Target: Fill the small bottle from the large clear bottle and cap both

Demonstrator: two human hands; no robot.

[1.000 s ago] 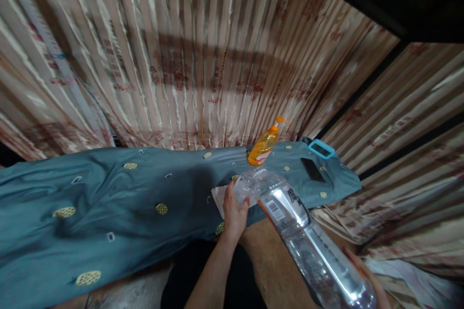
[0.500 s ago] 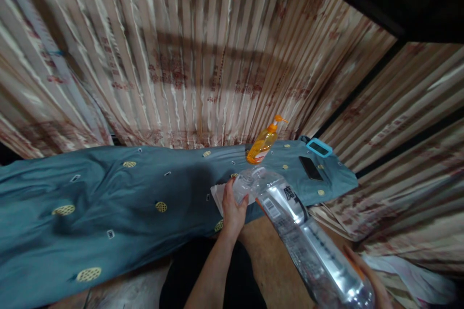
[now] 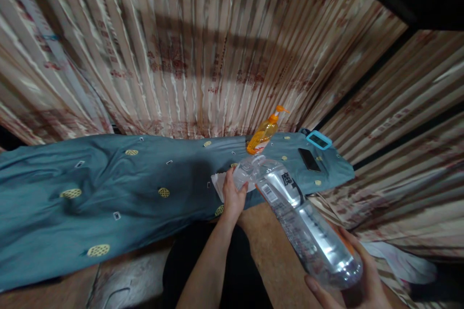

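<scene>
Pleated beige curtains [image 3: 203, 48] with reddish print hang behind a long surface, which is covered by a blue-green cloth [image 3: 119, 178] with yellow pineapple figures. At the near edge of this cloth, right of its middle, the person's left hand [image 3: 234, 196] holds a small clear container [image 3: 240, 176]; the thumb is at one side and the fingers are bent around the other side, so the container is pinched between them. Under this hand lies a piece of white paper [image 3: 217, 184]. Right beside the container is the neck of a large clear bottle [image 3: 308, 222], which is tilted, with its base toward the lower right; whether the two mouths touch, I cannot tell. The right hand [image 3: 366, 268] supports this bottle near the base, the thumb below and the fingers curled along the far side, partly hidden. Behind the container, an orange pump bottle [image 3: 261, 137] stands upright on the cloth. Farther right lie a dark phone [image 3: 309, 159] and, just beyond it, a blue-framed device [image 3: 319, 140].
</scene>
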